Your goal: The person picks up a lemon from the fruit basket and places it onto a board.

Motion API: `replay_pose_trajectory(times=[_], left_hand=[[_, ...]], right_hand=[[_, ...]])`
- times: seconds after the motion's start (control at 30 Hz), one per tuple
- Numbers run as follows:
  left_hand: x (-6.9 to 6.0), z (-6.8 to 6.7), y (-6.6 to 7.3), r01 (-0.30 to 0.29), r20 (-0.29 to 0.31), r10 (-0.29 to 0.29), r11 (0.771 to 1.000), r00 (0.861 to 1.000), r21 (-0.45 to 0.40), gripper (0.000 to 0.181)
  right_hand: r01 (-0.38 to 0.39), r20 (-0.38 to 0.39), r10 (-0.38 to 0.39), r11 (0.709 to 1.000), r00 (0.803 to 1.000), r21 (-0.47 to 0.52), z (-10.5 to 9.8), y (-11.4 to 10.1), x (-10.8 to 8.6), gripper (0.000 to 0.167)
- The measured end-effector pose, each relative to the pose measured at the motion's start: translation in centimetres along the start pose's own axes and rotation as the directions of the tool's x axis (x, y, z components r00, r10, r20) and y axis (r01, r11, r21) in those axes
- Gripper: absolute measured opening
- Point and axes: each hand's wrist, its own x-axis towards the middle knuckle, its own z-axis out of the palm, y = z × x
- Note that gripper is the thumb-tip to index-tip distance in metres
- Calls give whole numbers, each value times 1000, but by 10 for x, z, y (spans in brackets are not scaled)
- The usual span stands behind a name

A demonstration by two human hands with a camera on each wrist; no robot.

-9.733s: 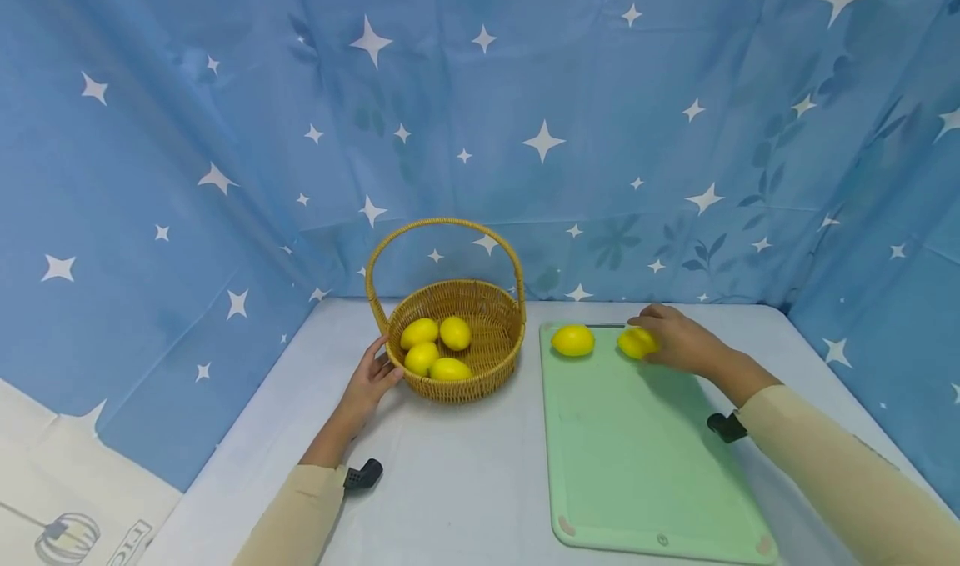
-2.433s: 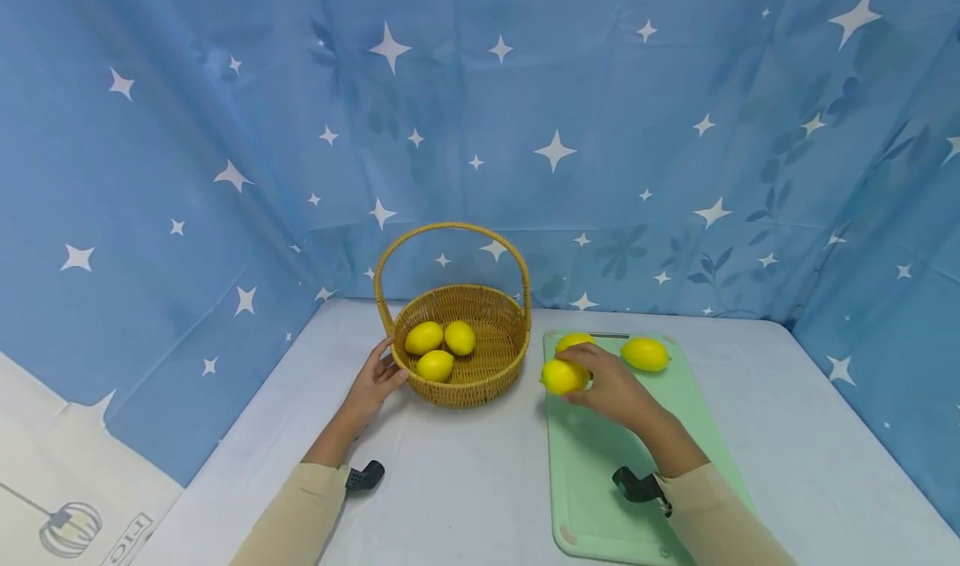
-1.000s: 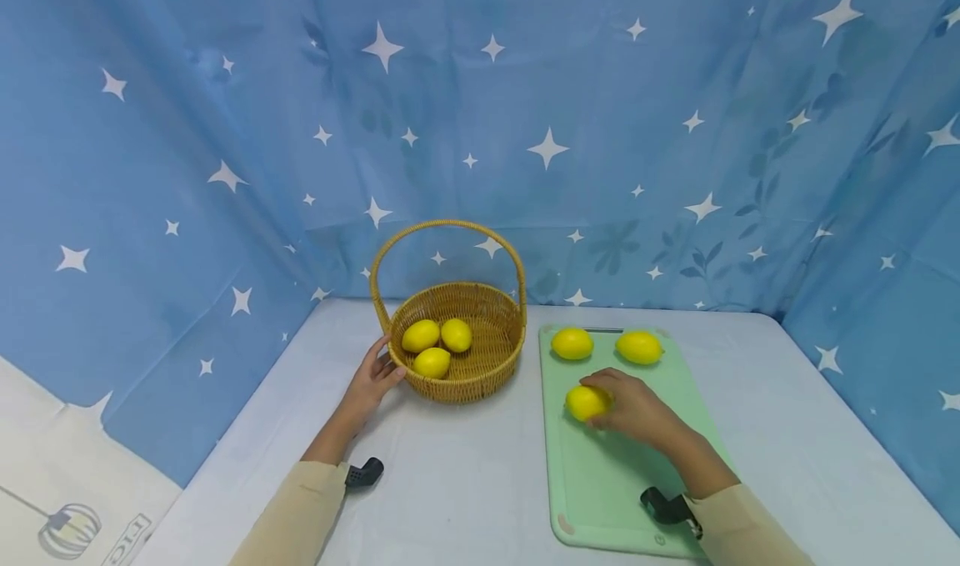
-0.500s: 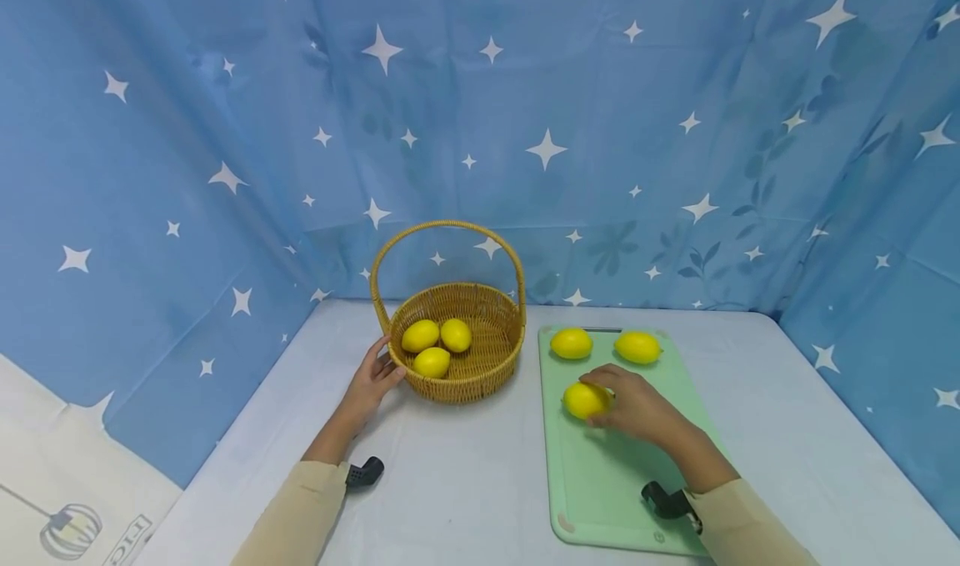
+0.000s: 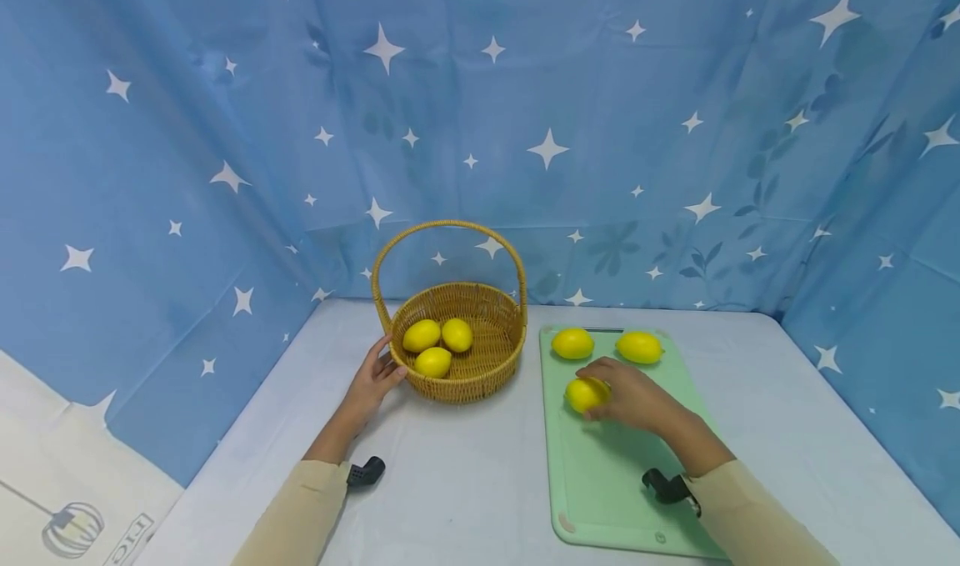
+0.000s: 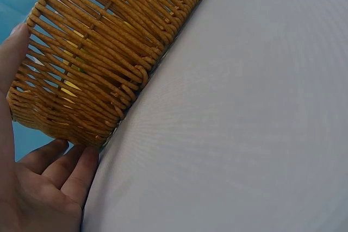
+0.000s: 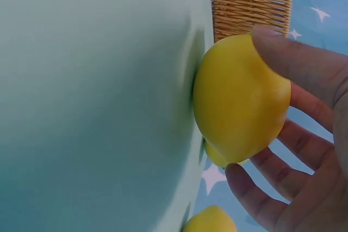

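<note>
On the light green cutting board (image 5: pixel 622 483), my right hand (image 5: pixel 626 395) holds a yellow lemon (image 5: pixel 585 395). In the right wrist view the thumb lies on that lemon (image 7: pixel 239 101), the other fingers behind it, and it appears to touch the board. Two more lemons, a left one (image 5: pixel 572 343) and a right one (image 5: pixel 640 348), lie along the board's far end. My left hand (image 5: pixel 369 384) grips the left side of the wicker basket (image 5: pixel 465 389), thumb near the rim, fingertips low on the wall. Three lemons (image 5: pixel 432 363) sit inside on the left.
The basket's tall arched handle (image 5: pixel 450 222) stands upright over it. A white-covered table (image 5: pixel 450 483) carries everything. Behind and beside it hangs a blue curtain (image 5: pixel 480 132) with white stars. Each wrist wears a small black camera (image 5: pixel 366 473).
One lemon has left the basket and is now on the board in my right hand. That hand left the far right lemon earlier; lately it shifts only slightly. My left hand stays put.
</note>
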Motion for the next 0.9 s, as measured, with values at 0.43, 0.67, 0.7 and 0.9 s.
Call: replay_pose_trajectory(times=[0.43,0.67,0.7,0.9], left_hand=[[-2,3,4,13,28,-12,1000,1000,-17,80],[1,0,2,-9,7,10,1000,1000,-18,79],[1,0,1,-12,7,12,1000,1000,-17,79],[1,0,-2,-6,2,7,1000,1000,-15,79]], right_hand=[[4,112,-1,1000,994,-23,-3,-5,4,59],[29,104,-26,999,994,-32,-3,-13,1,58],[30,102,-26,999,994,-41,-3,-14,2,58],[37,109,-31,998,994,-59,-5,-16,5,58]])
